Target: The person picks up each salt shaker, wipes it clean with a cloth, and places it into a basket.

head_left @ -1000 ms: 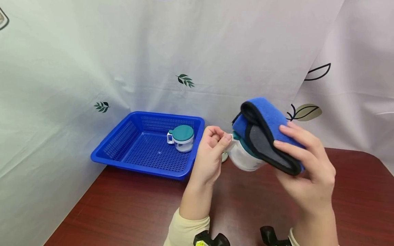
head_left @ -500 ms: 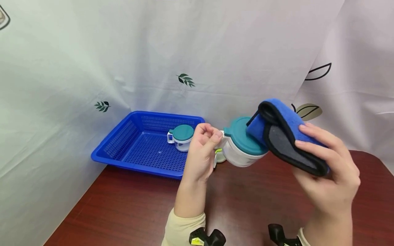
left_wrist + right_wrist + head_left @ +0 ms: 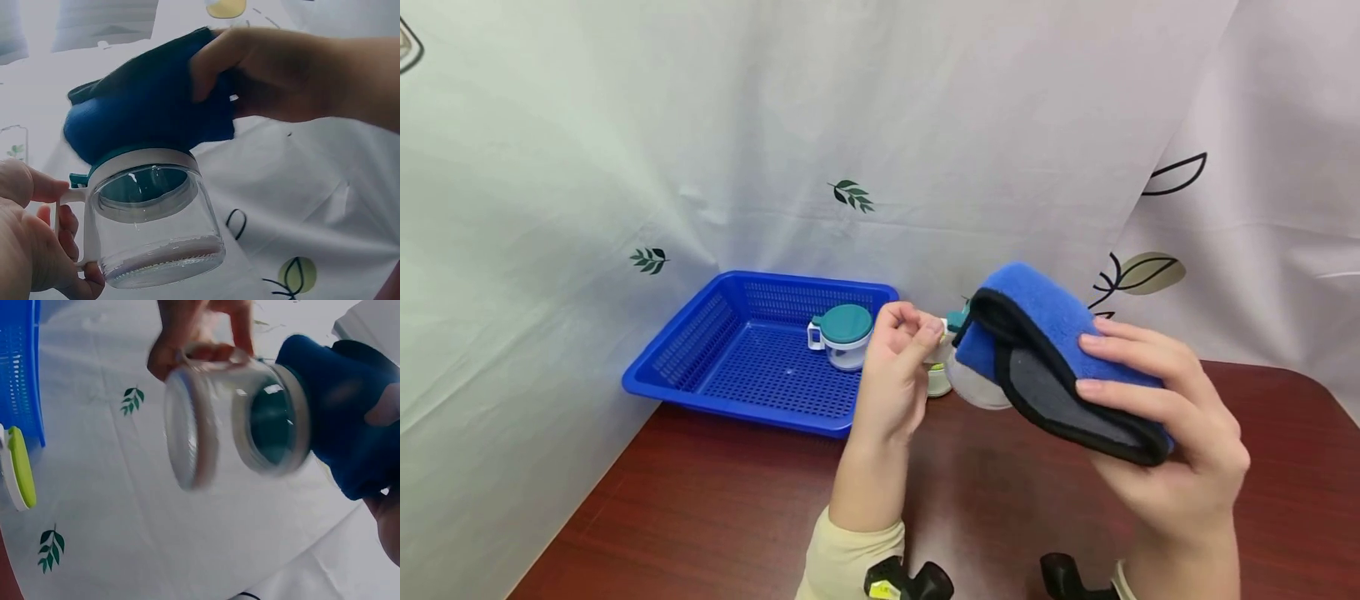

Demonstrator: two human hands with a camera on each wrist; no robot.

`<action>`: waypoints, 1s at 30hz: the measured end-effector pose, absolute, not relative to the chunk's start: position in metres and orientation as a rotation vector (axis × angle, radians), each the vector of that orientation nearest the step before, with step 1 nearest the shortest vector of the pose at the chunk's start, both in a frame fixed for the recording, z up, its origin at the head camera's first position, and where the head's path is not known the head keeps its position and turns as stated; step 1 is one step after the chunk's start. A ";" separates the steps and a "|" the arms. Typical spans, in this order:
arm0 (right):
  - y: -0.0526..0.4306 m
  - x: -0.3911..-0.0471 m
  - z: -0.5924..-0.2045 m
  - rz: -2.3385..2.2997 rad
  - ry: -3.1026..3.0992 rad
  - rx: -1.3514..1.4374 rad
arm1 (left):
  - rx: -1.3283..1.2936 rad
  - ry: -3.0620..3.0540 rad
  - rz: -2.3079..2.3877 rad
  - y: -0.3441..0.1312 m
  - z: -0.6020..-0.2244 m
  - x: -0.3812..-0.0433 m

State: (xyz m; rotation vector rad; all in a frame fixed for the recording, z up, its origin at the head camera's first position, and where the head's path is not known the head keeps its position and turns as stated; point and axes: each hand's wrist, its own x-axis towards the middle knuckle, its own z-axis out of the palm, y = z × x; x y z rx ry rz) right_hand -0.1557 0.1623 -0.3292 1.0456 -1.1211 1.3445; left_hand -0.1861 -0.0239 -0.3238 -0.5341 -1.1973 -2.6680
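Blue cloth point(image 3: 1045, 333) is gripped by raised right fingers point(image 3: 1131, 357).

Left hand point(image 3: 31, 247) grips the clear jar point(image 3: 162, 231) by its white handle point(image 3: 92, 234), and here's the right hand point(image 3: 272, 75), holding blue cloth point(image 3: 137, 106) against the green lid point(image 3: 150, 182)

Dark red wood-grained table point(image 3: 722, 500), blue basket point(image 3: 737, 410) toward its back left; lime-lidded jar point(image 3: 939, 384) beside the basket

Curtained-off corner, from where I stand: white leaf-print sheeting point(image 3: 760, 125) behind and left of reddish-brown table point(image 3: 700, 508); home or workplace, can't tell.
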 end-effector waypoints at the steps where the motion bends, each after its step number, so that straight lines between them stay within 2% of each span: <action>1: 0.165 -0.155 -0.330 1.367 -1.098 1.050 | -0.526 -1.187 -2.664 -0.026 -0.323 -0.187; 13: 0.161 -0.151 -0.315 1.280 -1.202 0.632 | -0.687 -1.297 -2.619 -0.028 -0.324 -0.185; 25: 0.151 -0.155 -0.319 1.286 -1.101 0.981 | -0.552 -1.202 -2.683 -0.024 -0.323 -0.184; 30: 0.158 -0.156 -0.319 1.365 -1.008 0.978 | -0.555 -1.161 -2.671 -0.033 -0.322 -0.186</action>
